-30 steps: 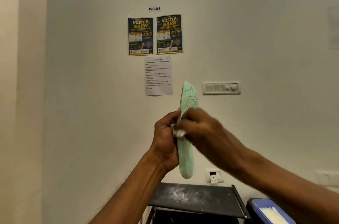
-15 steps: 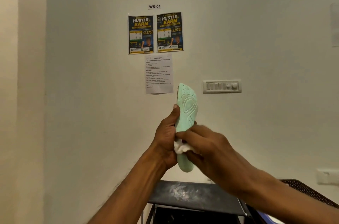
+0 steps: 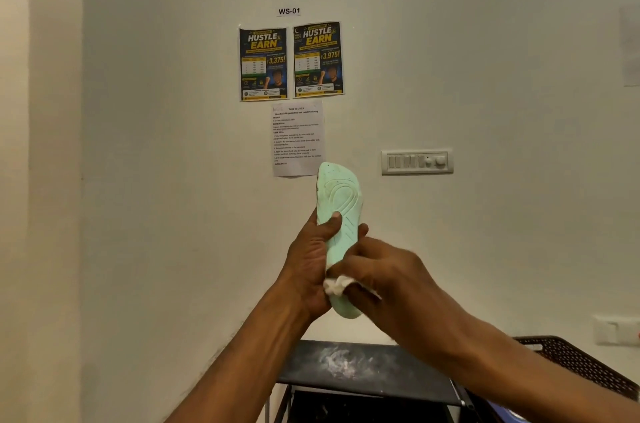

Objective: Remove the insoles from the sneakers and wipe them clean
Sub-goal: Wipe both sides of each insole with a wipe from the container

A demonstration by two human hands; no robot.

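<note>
A mint-green insole stands upright in front of the wall, its grooved underside facing me. My left hand grips it at the middle, thumb across the front and fingers behind. My right hand pinches a small white wipe and presses it against the lower part of the insole, near the heel. The heel end pokes out below both hands. No sneakers are in view.
A dark shelf top with a white smear stands below the hands against the wall. A dark perforated basket sits at the lower right. Posters, a task sheet and a switch panel hang on the wall.
My right hand has slid the wipe down the insole from the middle toward the heel. The insole has turned so more of its grooved face shows. The view has shifted slightly.
</note>
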